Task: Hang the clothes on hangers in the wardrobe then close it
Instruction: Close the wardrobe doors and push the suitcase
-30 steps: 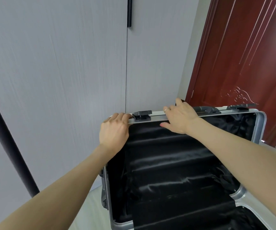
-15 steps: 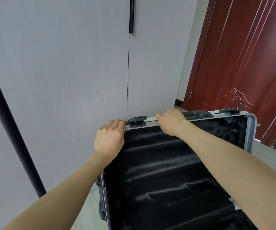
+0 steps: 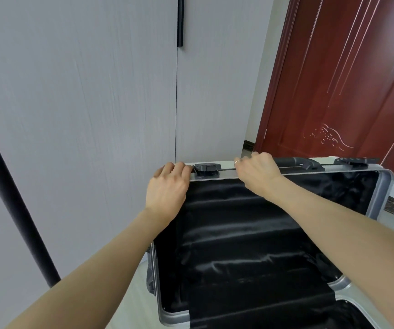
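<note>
Left fingers (image 3: 175, 167): curled over the top edge of the raised suitcase lid (image 3: 385, 186), clamped on its silver rim just left of a black latch (image 3: 206, 170).
Left hand (image 3: 167, 192): laid palm-down against the lid's upper left corner, the forearm reaching in from the lower left.
Right fingers (image 3: 244, 161): hooked over the same top edge just right of the latch, gripping it — a thin ring is seen on one finger.
Right hand (image 3: 258, 173): set between the latch and the dark carry handle (image 3: 296, 162), the forearm coming in from the right.
Suitcase lid: held near upright, its inside lined with shiny black fabric (image 3: 250, 233) in horizontal folds; a second latch (image 3: 355, 161) is seen near the right corner.
Suitcase base (image 3: 366, 302): only a corner is shown at lower right.
Wardrobe (image 3: 96, 103): directly behind the lid — pale grey doors shut, a dark vertical pull (image 3: 180, 20) at the seam.
Clothes and hangers: none can be seen.
Black pole (image 3: 13, 195): slanted across the left side.
Red-brown door (image 3: 345, 79): at upper right.
</note>
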`<state>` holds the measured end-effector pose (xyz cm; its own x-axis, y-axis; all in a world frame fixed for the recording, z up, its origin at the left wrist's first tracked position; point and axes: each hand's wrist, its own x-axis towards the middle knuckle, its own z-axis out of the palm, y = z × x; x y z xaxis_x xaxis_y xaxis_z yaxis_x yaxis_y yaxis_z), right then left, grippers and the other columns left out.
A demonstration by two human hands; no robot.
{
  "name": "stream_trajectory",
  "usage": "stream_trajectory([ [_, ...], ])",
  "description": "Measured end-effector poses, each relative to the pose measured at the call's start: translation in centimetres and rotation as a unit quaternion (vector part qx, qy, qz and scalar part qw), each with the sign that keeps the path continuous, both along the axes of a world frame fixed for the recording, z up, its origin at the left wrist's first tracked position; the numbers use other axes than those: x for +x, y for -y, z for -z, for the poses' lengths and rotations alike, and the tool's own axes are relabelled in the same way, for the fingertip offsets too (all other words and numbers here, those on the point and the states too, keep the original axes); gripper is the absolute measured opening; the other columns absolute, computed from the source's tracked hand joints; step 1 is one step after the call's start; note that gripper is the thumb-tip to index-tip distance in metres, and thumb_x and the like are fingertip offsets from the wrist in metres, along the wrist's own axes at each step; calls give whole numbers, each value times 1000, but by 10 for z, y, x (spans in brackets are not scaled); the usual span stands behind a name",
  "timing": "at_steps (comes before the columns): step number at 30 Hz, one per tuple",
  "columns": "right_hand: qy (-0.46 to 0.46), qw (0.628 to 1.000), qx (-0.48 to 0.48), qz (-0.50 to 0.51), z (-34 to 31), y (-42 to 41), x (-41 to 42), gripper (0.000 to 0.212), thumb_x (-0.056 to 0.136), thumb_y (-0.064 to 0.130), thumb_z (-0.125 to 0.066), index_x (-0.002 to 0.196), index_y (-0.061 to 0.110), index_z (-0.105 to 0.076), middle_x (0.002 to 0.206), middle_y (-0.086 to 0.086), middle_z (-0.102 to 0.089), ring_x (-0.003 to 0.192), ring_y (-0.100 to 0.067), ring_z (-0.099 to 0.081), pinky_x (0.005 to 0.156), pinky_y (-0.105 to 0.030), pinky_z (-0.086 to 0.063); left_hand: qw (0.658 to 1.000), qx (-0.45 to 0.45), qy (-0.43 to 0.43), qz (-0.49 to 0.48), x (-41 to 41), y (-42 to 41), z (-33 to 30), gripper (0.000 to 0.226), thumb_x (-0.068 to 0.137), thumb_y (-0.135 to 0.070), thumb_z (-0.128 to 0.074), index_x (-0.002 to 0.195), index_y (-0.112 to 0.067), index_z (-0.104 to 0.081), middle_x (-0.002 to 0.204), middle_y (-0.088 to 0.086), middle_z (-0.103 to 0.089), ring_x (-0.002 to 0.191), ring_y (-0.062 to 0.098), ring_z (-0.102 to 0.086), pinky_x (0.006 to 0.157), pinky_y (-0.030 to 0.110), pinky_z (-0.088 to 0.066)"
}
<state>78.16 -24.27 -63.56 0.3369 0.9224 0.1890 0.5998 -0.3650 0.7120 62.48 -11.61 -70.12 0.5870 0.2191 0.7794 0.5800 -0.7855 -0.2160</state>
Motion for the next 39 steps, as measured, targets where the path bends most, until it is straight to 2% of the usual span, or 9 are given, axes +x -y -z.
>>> stream_trajectory([
  [6, -7, 997, 45, 57, -16, 36, 5, 35, 92, 10, -47, 126, 5, -41, 104, -2, -64, 91, -18, -62, 46, -24, -18, 994, -91, -37, -49, 32, 32, -27, 48, 57, -6, -71, 103, -20, -65, 94, -2, -64, 98, 24, -59, 90, 45, -44],
  [9, -33, 991, 53, 115, -8, 58, 7, 27, 92, 7, -46, 119, 7, -44, 94, -1, -63, 89, -18, -63, 47, -24, -18, 976, -205, -74, -1, 48, 47, -22, 61, 82, -2, -50, 137, -23, -34, 135, 0, -42, 127, 27, -35, 104, 48, -29],
  [15, -21, 988, 60, 138, -7, 113, 1, 21, 90, 23, -46, 107, 12, -51, 97, -2, -60, 82, -20, -46, 60, -27, -27, 954, -262, -118, 87, 62, 74, -19, 71, 86, 2, -43, 146, -24, -15, 152, 2, -17, 142, 29, -7, 113, 52, -14],
  [20, -54, 993, 11, 102, -6, 143, -23, 70, 87, 68, -30, 129, 14, -43, 118, -7, -54, 105, -25, -49, 84, -40, -35, 927, -314, -128, 163, 42, 79, -6, 70, 88, 2, -41, 148, -24, -16, 156, 1, -11, 145, 29, 2, 115, 52, -7],
  [24, -210, 972, 6, 106, 0, 156, -45, 93, 78, 79, -34, 148, 21, -14, 151, -6, -20, 138, -30, -20, 102, -55, -27, 879, -412, -87, 222, 19, 79, 5, 68, 85, 11, -34, 146, -20, -27, 156, 1, -14, 145, 29, 5, 116, 48, 3],
  [27, -276, 954, 20, 115, 13, 154, -54, 95, 80, 76, -38, 151, 26, 1, 158, 0, 6, 145, -33, 5, 110, -63, -13, 804, -539, 14, 250, 1, 74, 11, 56, 92, 9, -30, 142, -15, -37, 156, 3, -16, 146, 23, 1, 118, 37, 1],
  [32, -250, 964, 34, 80, 31, 152, -63, 92, 83, 75, -32, 151, 22, 0, 159, 2, 9, 146, -26, 9, 112, -64, -3, 629, -738, 180, 168, -9, 80, 16, 53, 96, -37, -41, 144, -17, -32, 144, 1, -38, 133, 20, -35, 112, 37, -25],
  [36, -221, 972, 41, 65, 49, 154, -74, 90, 84, 74, -29, 151, 20, -2, 159, -1, 6, 146, -28, 8, 113, -62, -4, 430, -867, 226, 111, -3, 89, 24, 53, 88, -47, -56, 125, -11, -44, 88, 3, -54, 74, 16, -56, 67, 31, -52],
  [39, -208, 976, 45, 47, 57, 149, -81, 86, 86, 71, -30, 151, 19, -6, 159, -7, 4, 145, -34, 6, 113, -61, -3, 376, -869, 295, 130, 1, 87, 27, 38, 93, -29, -55, 124, -9, -44, 94, 7, -60, 68, 16, -59, 46, 28, -53],
])
